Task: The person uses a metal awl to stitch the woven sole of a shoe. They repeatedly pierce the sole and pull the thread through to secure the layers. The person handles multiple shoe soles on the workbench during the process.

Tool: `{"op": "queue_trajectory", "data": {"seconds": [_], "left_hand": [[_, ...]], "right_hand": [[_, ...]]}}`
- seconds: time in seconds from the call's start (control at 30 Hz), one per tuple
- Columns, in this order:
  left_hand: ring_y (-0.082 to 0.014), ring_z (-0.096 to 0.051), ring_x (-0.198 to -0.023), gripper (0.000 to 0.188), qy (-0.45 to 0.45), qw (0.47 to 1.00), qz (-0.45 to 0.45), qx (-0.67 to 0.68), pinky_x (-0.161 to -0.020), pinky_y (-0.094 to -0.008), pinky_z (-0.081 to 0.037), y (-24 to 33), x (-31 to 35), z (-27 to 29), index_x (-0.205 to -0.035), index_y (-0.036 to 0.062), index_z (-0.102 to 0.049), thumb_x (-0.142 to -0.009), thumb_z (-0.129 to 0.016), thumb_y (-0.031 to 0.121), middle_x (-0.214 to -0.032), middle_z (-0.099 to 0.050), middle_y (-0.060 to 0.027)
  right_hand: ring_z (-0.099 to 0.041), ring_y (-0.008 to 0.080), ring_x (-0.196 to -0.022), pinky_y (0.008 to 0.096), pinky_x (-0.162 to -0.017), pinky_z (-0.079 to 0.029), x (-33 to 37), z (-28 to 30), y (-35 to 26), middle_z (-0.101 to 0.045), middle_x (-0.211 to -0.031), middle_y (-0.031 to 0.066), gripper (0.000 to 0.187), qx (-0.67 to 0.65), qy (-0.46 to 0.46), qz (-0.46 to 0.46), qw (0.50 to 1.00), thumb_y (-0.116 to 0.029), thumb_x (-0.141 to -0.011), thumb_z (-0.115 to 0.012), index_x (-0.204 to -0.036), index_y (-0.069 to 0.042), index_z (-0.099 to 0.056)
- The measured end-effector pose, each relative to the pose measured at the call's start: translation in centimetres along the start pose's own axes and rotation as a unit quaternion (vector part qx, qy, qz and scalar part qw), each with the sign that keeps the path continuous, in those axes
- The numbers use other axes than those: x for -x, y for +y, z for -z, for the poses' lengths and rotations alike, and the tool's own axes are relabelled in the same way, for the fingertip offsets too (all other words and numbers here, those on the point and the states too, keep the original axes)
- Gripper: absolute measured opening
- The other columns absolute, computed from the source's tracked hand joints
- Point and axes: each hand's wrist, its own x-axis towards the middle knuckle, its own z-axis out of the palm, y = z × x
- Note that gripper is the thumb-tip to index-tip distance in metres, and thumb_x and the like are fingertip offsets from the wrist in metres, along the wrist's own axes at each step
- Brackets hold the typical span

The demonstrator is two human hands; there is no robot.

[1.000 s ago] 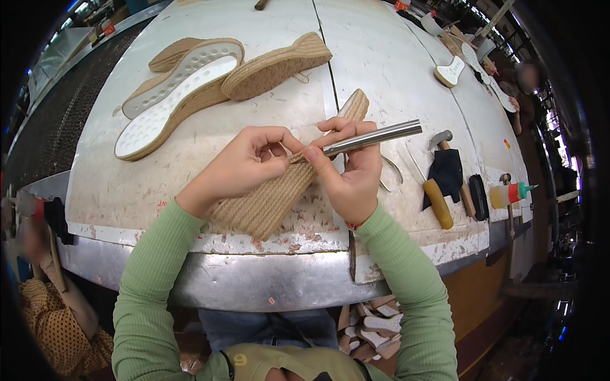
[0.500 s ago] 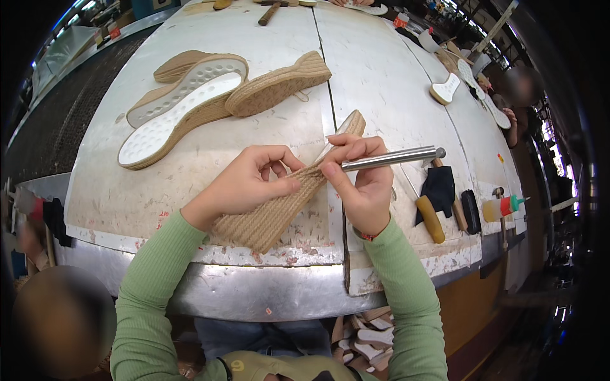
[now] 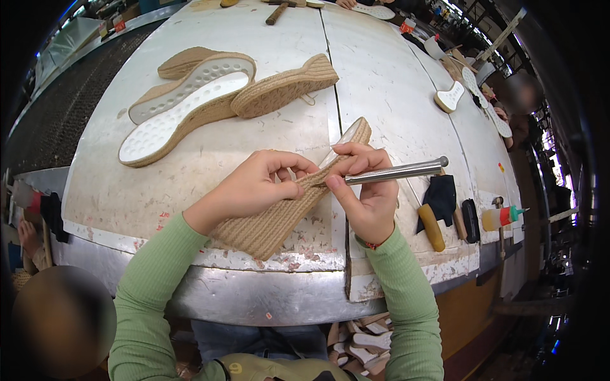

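A wedge shoe sole wrapped in tan braided jute (image 3: 267,232) lies aslant over the table's near part, its heel end toward me and its tip pointing away to the right. My left hand (image 3: 254,184) pinches the sole's upper edge between thumb and fingers. Close beside it, my right hand (image 3: 368,203) grips a slim silver metal rod (image 3: 406,169), whose rounded outer end sticks out to the right. The rod's inner end meets the jute edge, mostly hidden by my fingers. Fingers of the right hand also rest against the sole.
More jute wedge soles with white insides (image 3: 184,124) lie at the back left. To the right are a yellow-handled tool (image 3: 432,232), a dark cloth (image 3: 438,200) and a squeeze bottle (image 3: 506,217). A hammer (image 3: 276,13) lies far off. Co-workers' hands show left, right and at the back.
The view has shifted slightly. My left fingertips have slid a little along the sole's edge, while the right hand keeps the rod at nearly the same spot.
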Motion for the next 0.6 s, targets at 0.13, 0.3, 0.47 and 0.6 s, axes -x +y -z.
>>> {"op": "queue_trajectory", "data": {"seconds": [0.13,0.3,0.47,0.6], "left_hand": [[-0.0059,-0.050,-0.068,0.033,0.006,1.000,-0.023,-0.016,-0.062,-0.0222,-0.044,0.0,0.1,-0.1,-0.110,-0.0025,-0.065,-0.080,-0.063,0.012,-0.083,-0.061,-0.0018],[-0.0032,-0.047,-0.068,0.032,0.011,1.000,-0.021,-0.010,-0.061,-0.0197,-0.040,0.2,0.3,-0.3,-0.112,0.0000,-0.066,-0.082,-0.065,0.012,-0.080,-0.059,0.0015],[-0.0028,-0.046,-0.069,0.033,0.009,0.998,-0.051,-0.035,-0.062,-0.0192,-0.039,-0.3,0.4,-0.1,-0.114,0.0006,-0.066,-0.084,-0.065,0.014,-0.083,-0.060,0.0008],[-0.0044,-0.047,-0.071,0.033,0.004,0.997,-0.059,-0.042,-0.064,-0.0208,-0.039,-0.3,0.2,-0.1,-0.114,-0.0004,-0.065,-0.084,-0.065,0.015,-0.087,-0.062,-0.0016]], "right_hand": [[-0.057,0.0248,-0.113,0.0509,-0.104,-0.023,-0.2,0.2,-0.7,-0.065,-0.081,-0.0009,0.026,0.105,-0.026,0.030,0.994,-0.005,-0.079,-0.072,-0.094,-0.010,-0.051],[-0.057,0.0291,-0.113,0.0555,-0.109,-0.016,-0.3,0.1,-1.2,-0.067,-0.080,0.0047,0.030,0.112,-0.024,0.047,0.992,0.000,-0.081,-0.069,-0.094,-0.010,-0.044],[-0.059,0.0297,-0.110,0.0568,-0.111,-0.012,-0.4,-0.1,-1.7,-0.068,-0.079,0.0033,0.029,0.153,-0.053,0.068,0.984,0.000,-0.081,-0.070,-0.091,-0.011,-0.045],[-0.061,0.0300,-0.109,0.0571,-0.111,-0.011,-0.2,-0.3,-1.7,-0.068,-0.079,0.0028,0.029,0.163,-0.052,0.081,0.982,0.000,-0.081,-0.069,-0.092,-0.011,-0.045]]}}
